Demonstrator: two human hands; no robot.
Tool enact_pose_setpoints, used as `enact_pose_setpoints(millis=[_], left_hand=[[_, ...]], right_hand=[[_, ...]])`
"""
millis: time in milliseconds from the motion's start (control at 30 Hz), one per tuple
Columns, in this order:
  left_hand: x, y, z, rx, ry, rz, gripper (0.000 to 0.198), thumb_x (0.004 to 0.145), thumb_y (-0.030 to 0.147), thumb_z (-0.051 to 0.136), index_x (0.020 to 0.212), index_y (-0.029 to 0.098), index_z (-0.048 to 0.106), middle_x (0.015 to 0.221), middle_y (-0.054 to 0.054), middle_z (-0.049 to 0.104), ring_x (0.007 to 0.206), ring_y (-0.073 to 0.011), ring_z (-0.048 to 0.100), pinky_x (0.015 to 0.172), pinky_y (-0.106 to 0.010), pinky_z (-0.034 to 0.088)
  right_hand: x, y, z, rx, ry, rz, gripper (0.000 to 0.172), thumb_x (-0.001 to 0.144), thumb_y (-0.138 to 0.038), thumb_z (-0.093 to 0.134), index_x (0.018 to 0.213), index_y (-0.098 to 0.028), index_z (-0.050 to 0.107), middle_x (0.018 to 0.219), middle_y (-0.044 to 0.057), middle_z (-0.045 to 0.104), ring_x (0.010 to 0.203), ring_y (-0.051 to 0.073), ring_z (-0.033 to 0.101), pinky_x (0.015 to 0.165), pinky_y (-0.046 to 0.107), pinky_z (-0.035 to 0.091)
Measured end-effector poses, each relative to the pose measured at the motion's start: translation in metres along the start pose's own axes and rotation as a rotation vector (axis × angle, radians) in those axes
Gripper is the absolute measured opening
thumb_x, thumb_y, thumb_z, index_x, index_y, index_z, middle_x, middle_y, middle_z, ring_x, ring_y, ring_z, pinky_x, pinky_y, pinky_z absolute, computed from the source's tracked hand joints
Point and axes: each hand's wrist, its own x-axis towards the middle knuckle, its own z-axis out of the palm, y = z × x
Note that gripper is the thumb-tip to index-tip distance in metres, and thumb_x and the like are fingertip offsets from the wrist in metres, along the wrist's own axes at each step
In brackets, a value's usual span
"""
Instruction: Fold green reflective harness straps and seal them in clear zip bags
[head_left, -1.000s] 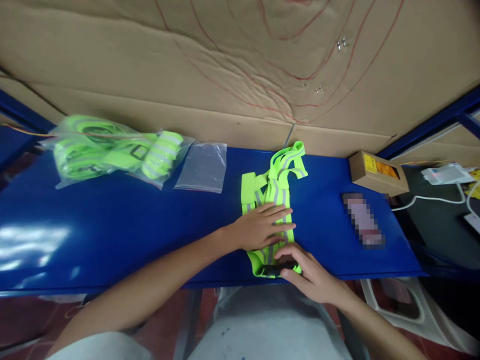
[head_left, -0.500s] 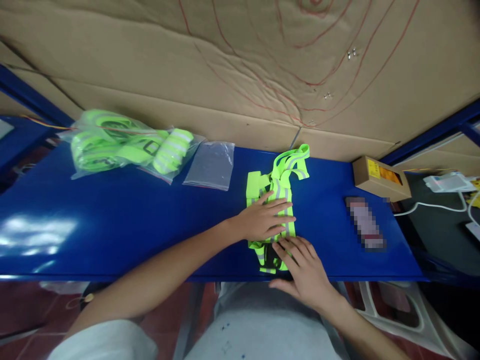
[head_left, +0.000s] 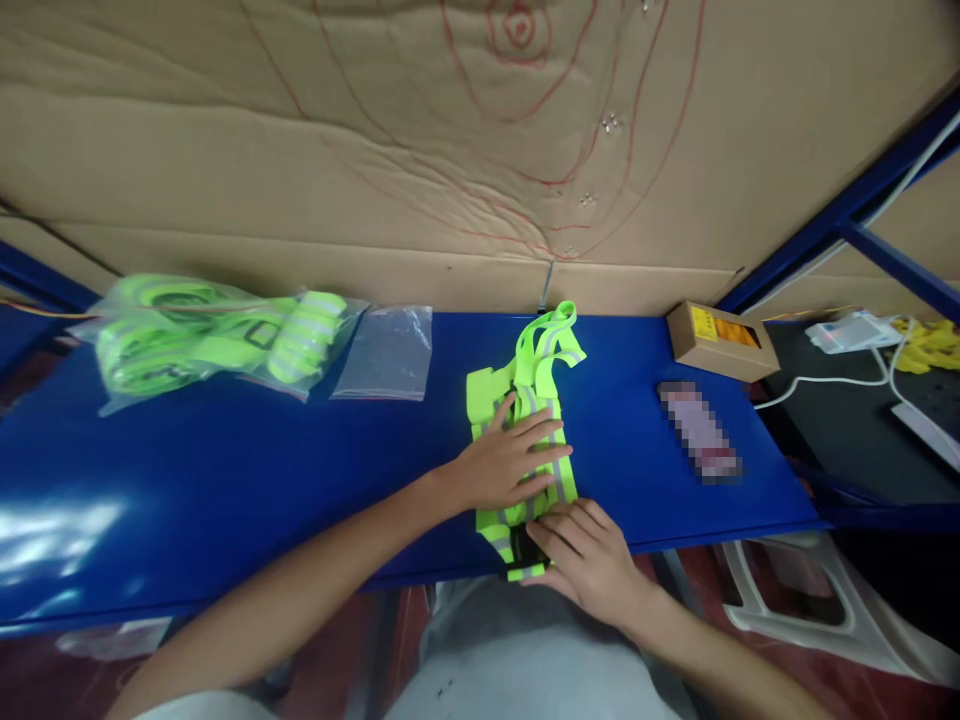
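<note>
A neon yellow-green reflective strap vest (head_left: pixel 534 388) with grey stripes lies on the blue table (head_left: pixel 225 470), its loops toward the cardboard wall. My left hand (head_left: pixel 510 460) lies flat on its middle, fingers spread. At the table's near edge my right hand (head_left: pixel 581 555) presses with stretched fingers on the vest's near end, where a black buckle part shows beside the fingers.
At the far left a clear bag (head_left: pixel 202 335) holds several more neon vests, with an empty clear bag (head_left: pixel 386 352) beside it. A small cardboard box (head_left: pixel 720 340) and a blurred flat object (head_left: pixel 699 432) sit at the right. White cables (head_left: pixel 825 380) lie beyond the table's right end.
My right hand went from pinching the vest's near end to lying flat on it. My left hand stayed on the vest's middle. The camera view shifted slightly.
</note>
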Motion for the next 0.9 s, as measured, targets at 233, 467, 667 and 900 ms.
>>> enact_pose_setpoints(millis=[233,467,667,900], left_hand=[[0.01,-0.01,-0.006,0.017,-0.12,0.106,0.057,0.096,0.037,0.06,0.152,0.03,0.049,0.166,-0.009,0.039,0.156,-0.0328,0.029,0.127,-0.064,-0.006],[0.035,-0.04,-0.006,0.085,-0.021,0.06,0.04,0.107,0.038,0.041,0.143,0.032,0.059,0.158,-0.01,0.05,0.153,-0.0265,0.037,0.128,-0.06,0.006],[0.035,-0.042,-0.005,0.059,0.008,0.006,0.041,0.107,0.04,0.041,0.143,0.033,0.06,0.159,-0.009,0.05,0.151,-0.026,0.041,0.128,-0.058,0.008],[0.03,-0.025,-0.002,-0.025,0.009,0.015,0.038,0.106,0.042,0.045,0.138,0.034,0.064,0.157,-0.008,0.051,0.149,-0.0263,0.044,0.129,-0.057,0.011]], right_hand=[[0.038,0.033,-0.008,0.39,-0.199,0.24,0.021,0.101,-0.041,0.063,0.109,-0.021,0.065,0.088,-0.002,0.077,0.071,0.013,0.07,0.063,0.025,0.042],[0.039,0.028,0.0,-0.006,-0.086,0.036,0.021,0.103,-0.024,0.057,0.121,-0.02,0.069,0.112,0.01,0.074,0.104,0.024,0.066,0.092,0.039,0.047],[0.021,0.018,-0.002,0.018,-0.195,-0.051,0.071,0.097,-0.065,0.056,0.146,-0.013,0.053,0.141,0.013,0.063,0.136,0.029,0.051,0.119,0.048,0.037],[0.002,0.001,0.005,-0.051,-0.129,-0.081,0.053,0.1,-0.055,0.057,0.134,-0.014,0.062,0.125,0.011,0.073,0.12,0.027,0.063,0.111,0.044,0.043]])
